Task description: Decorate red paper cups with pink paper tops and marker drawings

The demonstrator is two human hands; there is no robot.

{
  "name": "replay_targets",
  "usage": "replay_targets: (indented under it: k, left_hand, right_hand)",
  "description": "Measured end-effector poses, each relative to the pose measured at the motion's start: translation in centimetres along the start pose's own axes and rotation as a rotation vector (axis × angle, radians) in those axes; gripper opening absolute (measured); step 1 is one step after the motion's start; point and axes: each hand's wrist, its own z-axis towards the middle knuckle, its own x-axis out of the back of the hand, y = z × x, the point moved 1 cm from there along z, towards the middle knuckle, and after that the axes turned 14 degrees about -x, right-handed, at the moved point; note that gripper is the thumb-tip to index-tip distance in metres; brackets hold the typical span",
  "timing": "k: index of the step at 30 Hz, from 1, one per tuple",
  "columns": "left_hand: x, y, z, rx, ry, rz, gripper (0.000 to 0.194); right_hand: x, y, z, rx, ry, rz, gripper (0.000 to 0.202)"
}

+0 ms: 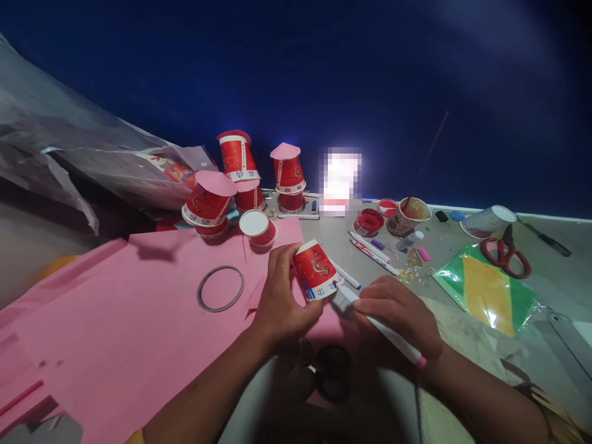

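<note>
My left hand point(284, 299) grips a red paper cup point(316, 265) with a golden dragon, tilted, its white rim band toward me. Small blue and red marks show on that band. In my right hand point(400, 314) is a white marker point(393, 339) with a pink end, its tip at or close to the cup's band; I cannot tell whether it touches. Behind the cup lies another white marker point(346, 275) with a blue end. To the left, a red cup with a white top point(258, 228) stands on pink paper point(152, 320).
Stacked red cups with pink cone tops point(289, 166) stand at the back left. A grey ring point(221, 288) lies on the pink paper. Rightward are several markers point(372, 250), a red paint jar point(369, 222), a stained cup point(409, 216), scissors point(506, 259) and a green packet point(490, 290).
</note>
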Motion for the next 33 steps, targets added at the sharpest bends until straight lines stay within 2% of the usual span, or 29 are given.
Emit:
replay_targets:
  k: [12,17,21,33]
  left_hand:
    - [0.15,0.3,-0.09,0.021,-0.001,-0.016,0.077]
    - [0.14,0.28,-0.07,0.019,0.006,-0.007,0.077]
    - [0.21,0.34,0.05,0.038,0.01,-0.004,0.075]
    - [0.25,0.23,0.1,0.012,-0.013,0.019,0.077]
  right_hand:
    - [-0.44,-0.34,0.05,0.009,0.055,-0.038,0.027]
    - [-0.04,-0.25,0.03,0.007,-0.018,-0.04,0.024]
    - [0.17,-0.02,-0.12,0.019,0.006,-0.026,0.027]
    - [0.32,-0.26,0.22,0.002,-0.036,-0.027,0.026]
